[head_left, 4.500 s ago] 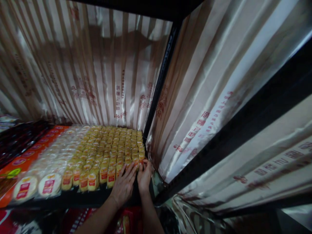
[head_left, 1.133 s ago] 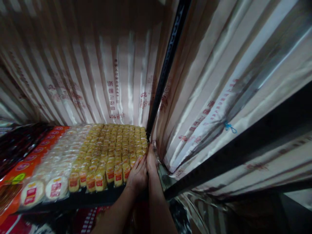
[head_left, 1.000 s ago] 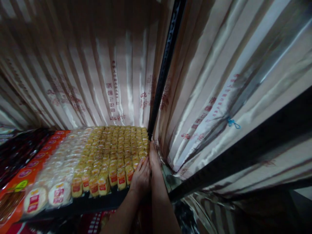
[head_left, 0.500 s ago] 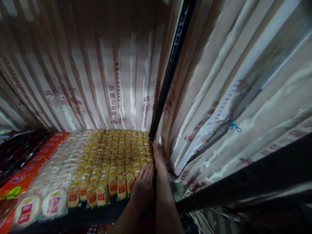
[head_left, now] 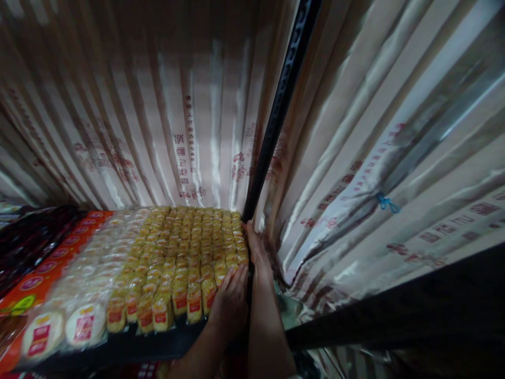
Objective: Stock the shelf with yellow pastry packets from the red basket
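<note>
Rows of yellow, individually wrapped cakes (head_left: 181,252) with red labels stand packed together on a dark shelf (head_left: 130,345). My left hand (head_left: 232,297) lies against the front right end of these rows, its fingers stretched out and touching the wrappers. Along the right side of the rows, close to the dark upright post (head_left: 272,116), my right hand (head_left: 256,247) reaches deeper in with its fingers extended and pressed along the outermost row. Part of its palm is out of sight. Neither hand appears to grip a single cake.
Left of the yellow rows lie round white wrapped cakes (head_left: 84,323), then an orange printed strip (head_left: 51,258) and dark shiny packages (head_left: 35,237). Pleated, printed curtains (head_left: 213,131) hang behind and on the right, one tied with a blue string (head_left: 389,204). A dark bar (head_left: 394,300) crosses the lower right.
The camera view has shifted slightly. Both hands keep nearly the same place and pose at the right side of the yellow cakes, whose rows look almost unchanged.
</note>
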{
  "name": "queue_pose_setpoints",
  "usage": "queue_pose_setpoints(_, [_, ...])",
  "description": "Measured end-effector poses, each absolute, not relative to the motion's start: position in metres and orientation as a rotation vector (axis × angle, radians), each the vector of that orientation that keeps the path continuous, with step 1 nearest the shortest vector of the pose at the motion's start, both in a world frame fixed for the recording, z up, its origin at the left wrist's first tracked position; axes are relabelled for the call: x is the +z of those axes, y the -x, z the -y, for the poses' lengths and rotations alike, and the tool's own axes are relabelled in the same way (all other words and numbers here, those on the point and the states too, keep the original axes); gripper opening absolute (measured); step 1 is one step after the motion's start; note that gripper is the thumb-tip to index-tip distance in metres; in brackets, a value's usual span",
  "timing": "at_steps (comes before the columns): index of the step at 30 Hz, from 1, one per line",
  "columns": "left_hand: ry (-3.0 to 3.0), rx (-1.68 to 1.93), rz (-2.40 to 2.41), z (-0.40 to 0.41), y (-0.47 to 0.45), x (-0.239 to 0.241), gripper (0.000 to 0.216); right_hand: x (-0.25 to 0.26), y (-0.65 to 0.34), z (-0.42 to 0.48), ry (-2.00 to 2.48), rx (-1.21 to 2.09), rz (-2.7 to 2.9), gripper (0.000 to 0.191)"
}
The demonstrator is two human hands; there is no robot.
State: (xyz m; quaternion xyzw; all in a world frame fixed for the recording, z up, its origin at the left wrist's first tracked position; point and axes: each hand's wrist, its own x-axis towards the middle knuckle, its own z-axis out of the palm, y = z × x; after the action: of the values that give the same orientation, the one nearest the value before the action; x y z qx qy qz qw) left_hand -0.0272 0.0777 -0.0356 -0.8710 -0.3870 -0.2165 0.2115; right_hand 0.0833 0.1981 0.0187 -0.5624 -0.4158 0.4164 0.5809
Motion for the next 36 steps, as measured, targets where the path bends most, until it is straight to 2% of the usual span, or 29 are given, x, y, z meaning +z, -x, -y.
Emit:
queue_pose_setpoints(2, [2.429, -0.595, 1.060, -0.077, 0.028, -0.034, 0.056, 0.026, -0.080, -0.192, 1.383, 0.937, 0.965, 0.062])
queue_pose_setpoints(5, [2.437, -0.587, 1.041, -0.076, 0.028, -0.032, 0.059, 0.029, -0.071, -0.169, 1.488, 0.707, 0.990, 0.061])
queue_pose_setpoints(9, [2.482, -0.550, 1.050, -0.076, 0.030, -0.032, 0.063, 0.014, -0.057, -0.118, 1.510, 0.553, 0.916, 0.061])
queue_pose_setpoints(17, [2.543, -0.470, 1.072, -0.076, 0.032, -0.036, 0.054, -0.023, -0.053, -0.059, 1.557, 0.797, 0.979, 0.065])
queue_pose_setpoints(30, [2.453, -0.481, 1.002, -0.068, 0.028, -0.030, 0.053, -0.032, -0.055, -0.063, 1.569, 0.607, 1.155, 0.069])
queue_pose_setpoints(36, [2.416, -0.482, 1.026, -0.064, 0.025, -0.026, 0.051, -0.035, -0.056, -0.060, 1.558, 0.586, 1.112, 0.063])
